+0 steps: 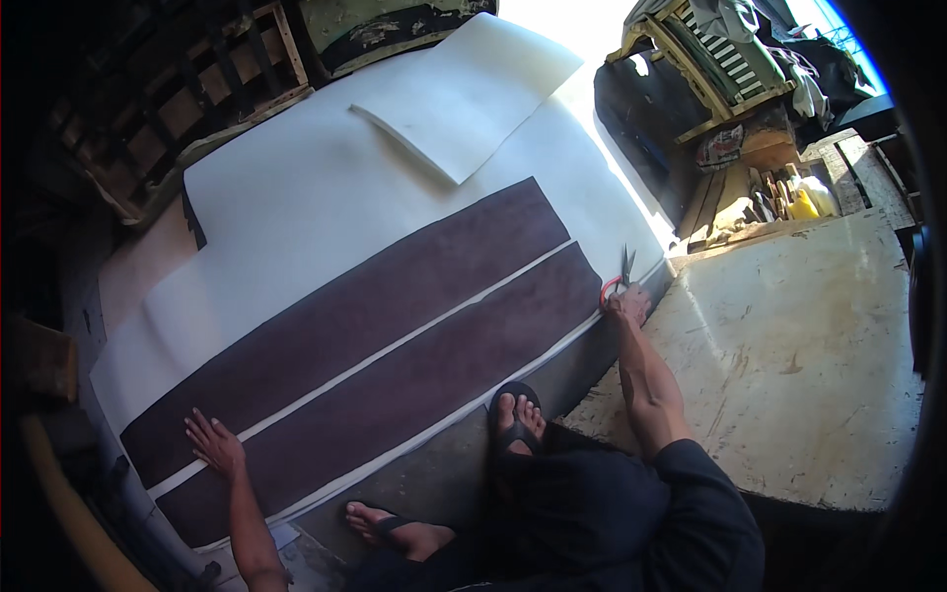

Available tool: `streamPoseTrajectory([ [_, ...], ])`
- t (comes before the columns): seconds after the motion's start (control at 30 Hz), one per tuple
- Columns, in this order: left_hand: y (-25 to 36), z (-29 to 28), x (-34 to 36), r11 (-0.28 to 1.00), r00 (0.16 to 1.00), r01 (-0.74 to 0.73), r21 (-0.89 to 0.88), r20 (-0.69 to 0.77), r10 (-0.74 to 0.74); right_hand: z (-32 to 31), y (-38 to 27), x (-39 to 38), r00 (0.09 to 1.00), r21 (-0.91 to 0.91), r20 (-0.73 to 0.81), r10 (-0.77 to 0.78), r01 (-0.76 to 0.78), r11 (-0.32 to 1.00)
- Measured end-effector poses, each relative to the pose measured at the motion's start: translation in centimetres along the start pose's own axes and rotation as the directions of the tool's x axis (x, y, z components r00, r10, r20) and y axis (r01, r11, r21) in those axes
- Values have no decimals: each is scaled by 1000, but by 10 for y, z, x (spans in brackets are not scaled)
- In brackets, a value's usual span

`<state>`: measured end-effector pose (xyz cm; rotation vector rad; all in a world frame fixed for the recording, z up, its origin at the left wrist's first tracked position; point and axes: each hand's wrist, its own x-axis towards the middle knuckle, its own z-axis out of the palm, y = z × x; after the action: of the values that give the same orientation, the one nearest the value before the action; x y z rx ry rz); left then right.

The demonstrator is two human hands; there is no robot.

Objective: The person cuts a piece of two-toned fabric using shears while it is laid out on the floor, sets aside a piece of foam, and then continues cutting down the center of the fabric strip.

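Observation:
Two long dark brown strips of material, a far one (395,286) and a near one (424,385), lie side by side on a big white foam-like sheet (266,207), with a narrow white gap between them. My left hand (215,443) rests with spread fingers at the left end of the strips, over the gap. In my right hand (628,304), off the right end of the near strip, is a pair of scissors (626,268) with red handles. Its blades point away from me and stand slightly apart. The fingers are wrapped round the handles.
A folded-over white piece (464,99) lies on the sheet's far part. To my right is a worn pale board (779,355), with a tray of tools (789,197) beyond it. Wooden furniture frames (197,89) stand far left, another frame (705,64) far right. My sandalled feet (518,419) are by the near edge.

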<state>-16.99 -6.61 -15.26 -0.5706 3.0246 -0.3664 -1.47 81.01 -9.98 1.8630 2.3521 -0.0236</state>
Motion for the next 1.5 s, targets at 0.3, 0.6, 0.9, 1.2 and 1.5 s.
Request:
streamPoseTrajectory([
  [0.3, 39, -20, -10, 991, 999, 29, -132, -18, -32, -5, 11, 24, 930, 167, 352, 106, -174, 971],
  [0.6, 271, -112, -174, 210, 425, -803, -557, -289, 858, -44, -7, 19, 935, -41, 355, 26, -13, 999],
  [0.9, 392, -136, -289, 34, 220, -744, -668, -196, 956, -130, 1, 56, 446, -162, 893, -62, 447, 880],
  [1.2, 423, -145, -307, 130, 280, -767, -629, -145, 949, -99, 37, 25, 31, -17, 998, 49, -657, 754],
  [1.5, 513, -148, -324, -143, -50, -864, -483, -201, 978, -98, 45, -24, 415, 240, 905, 97, -684, 689],
])
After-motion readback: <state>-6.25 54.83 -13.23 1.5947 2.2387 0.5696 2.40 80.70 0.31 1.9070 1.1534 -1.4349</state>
